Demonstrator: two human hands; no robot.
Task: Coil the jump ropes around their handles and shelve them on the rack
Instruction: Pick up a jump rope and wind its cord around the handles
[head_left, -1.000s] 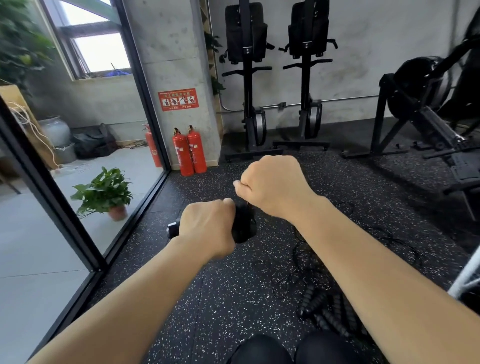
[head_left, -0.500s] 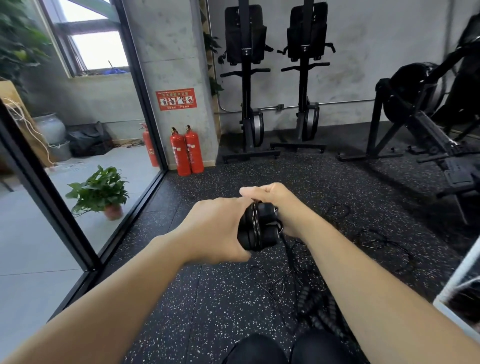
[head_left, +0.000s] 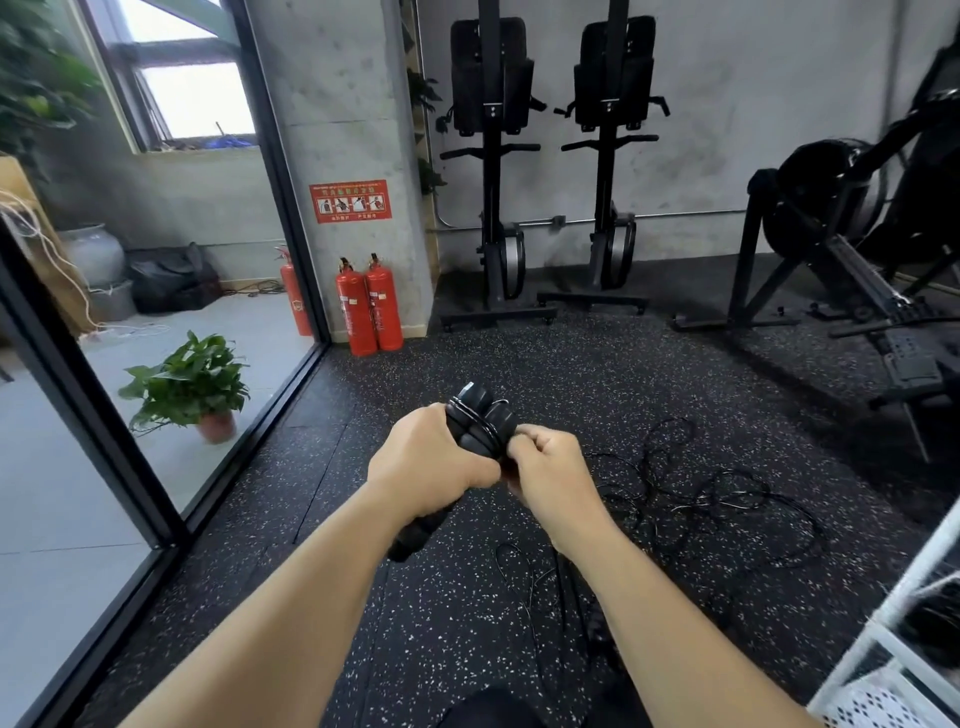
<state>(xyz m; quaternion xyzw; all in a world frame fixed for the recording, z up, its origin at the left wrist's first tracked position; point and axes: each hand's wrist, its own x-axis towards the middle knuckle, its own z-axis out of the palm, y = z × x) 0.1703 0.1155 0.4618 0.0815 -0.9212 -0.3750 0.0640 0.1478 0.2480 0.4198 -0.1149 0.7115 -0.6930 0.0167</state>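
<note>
My left hand (head_left: 428, 462) grips a pair of black jump rope handles (head_left: 475, 421), held together and tilted up to the right, with thin black cord wound round their upper part. My right hand (head_left: 550, 470) pinches the cord right beside the handles. More loose black rope (head_left: 727, 499) lies tangled on the speckled floor to the right of my hands. The white rack (head_left: 893, 639) shows at the bottom right edge, with something dark on a shelf.
Two red fire extinguishers (head_left: 369, 306) stand by the concrete pillar. A potted plant (head_left: 189, 384) sits beyond the glass wall on the left. Two upright black machines (head_left: 550, 171) line the far wall; a rowing machine (head_left: 852, 249) stands at right.
The handles have tipped from lying crosswise to pointing up and right. My right hand has come round from above them to their right side, pinching the cord.
</note>
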